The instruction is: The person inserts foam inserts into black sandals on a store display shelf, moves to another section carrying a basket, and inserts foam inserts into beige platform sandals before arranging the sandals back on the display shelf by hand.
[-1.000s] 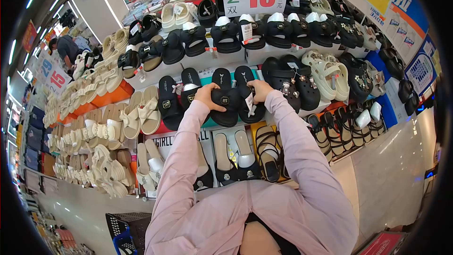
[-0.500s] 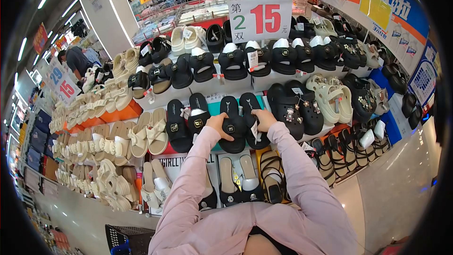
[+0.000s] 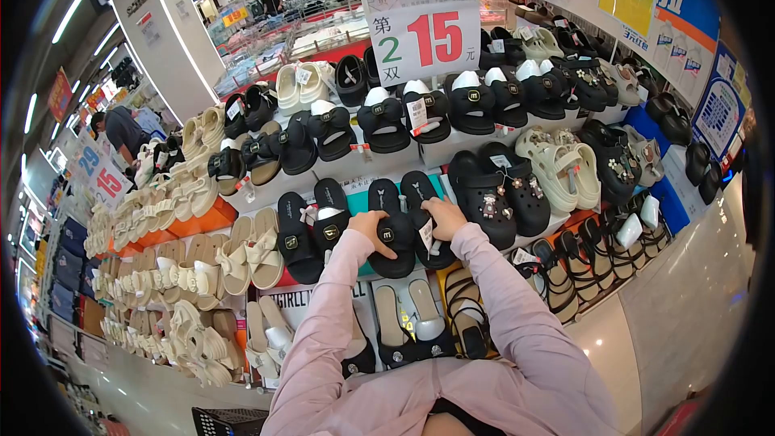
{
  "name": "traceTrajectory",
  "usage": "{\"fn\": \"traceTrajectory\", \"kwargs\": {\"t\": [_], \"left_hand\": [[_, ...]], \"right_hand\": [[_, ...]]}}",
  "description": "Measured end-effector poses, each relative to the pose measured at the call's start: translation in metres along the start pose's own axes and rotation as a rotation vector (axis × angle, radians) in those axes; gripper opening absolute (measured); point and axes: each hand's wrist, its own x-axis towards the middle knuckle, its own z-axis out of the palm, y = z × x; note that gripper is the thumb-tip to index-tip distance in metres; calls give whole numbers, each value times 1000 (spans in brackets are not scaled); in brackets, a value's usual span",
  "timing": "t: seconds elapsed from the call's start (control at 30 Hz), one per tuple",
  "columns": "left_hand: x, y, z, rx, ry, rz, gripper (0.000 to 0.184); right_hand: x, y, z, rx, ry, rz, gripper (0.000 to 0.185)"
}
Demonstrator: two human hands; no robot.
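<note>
A pair of black slide sandals with gold square badges stands toes up in the middle of the display. My left hand wraps the left edge of the left slide sandal, its thumb lying across the strap. On the pair's other side, my right hand grips the right slide sandal by its outer edge, near a white tag. Some fingertips are hidden behind the shoes. Another black slide pair is just left, and black clogs with charms sit close to my right hand.
Black bow slides line the tier behind, below a price sign. Cream sandals fill the left side. Black heeled sandals lie in front, near my forearms. Strappy sandals are at right. A person bends over at far left.
The head view has shifted slightly, so the display sits a little lower and farther left at its back. Both hands stay on the same pair of slide sandals.
</note>
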Motion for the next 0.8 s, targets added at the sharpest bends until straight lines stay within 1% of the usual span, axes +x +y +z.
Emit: {"fn": "traceTrajectory", "kwargs": {"t": [0.03,0.1,0.13,0.23,0.37,0.4,0.43,0.5,0.57,0.6,0.63,0.7,0.77,0.8], "left_hand": [[2,-1,1,-3,-3,-1,91],[8,-5,4,-18,17,-6,90],[11,-8,4,-35,27,-5,87],[20,-14,7,-2,27,-7,88],[31,-12,8,73,-3,-51,95],[30,-9,4,95,-23,-60,96],[31,-8,6,118,5,-58,95],[32,-11,5,100,-31,-49,96],[31,-8,1,107,-53,-66,96],[29,-6,-1,104,-63,-82,97],[29,-6,-1,115,-65,-85,97],[30,-10,5,106,-47,-91,98],[30,-4,0,110,-55,-106,97],[30,1,-6,128,-121,-158,98]], "right_hand": [[1,1,2,0,-4,2,43],[4,3,5,-1,57,-3,43],[6,4,4,-11,58,-9,43],[11,2,3,-26,57,11,42],[21,11,10,-79,91,-15,41],[20,3,2,-92,63,12,42],[21,1,0,-78,35,31,42],[25,5,3,-116,-1,22,46],[26,-1,-9,-119,-123,70,58],[25,-7,-23,-197,-243,52,77],[26,-27,-46,-267,-386,122,93],[27,-20,-57,155,-121,-249,93],[27,-56,-66,434,63,-291,81],[32,-63,-57,403,139,-272,74]]}}
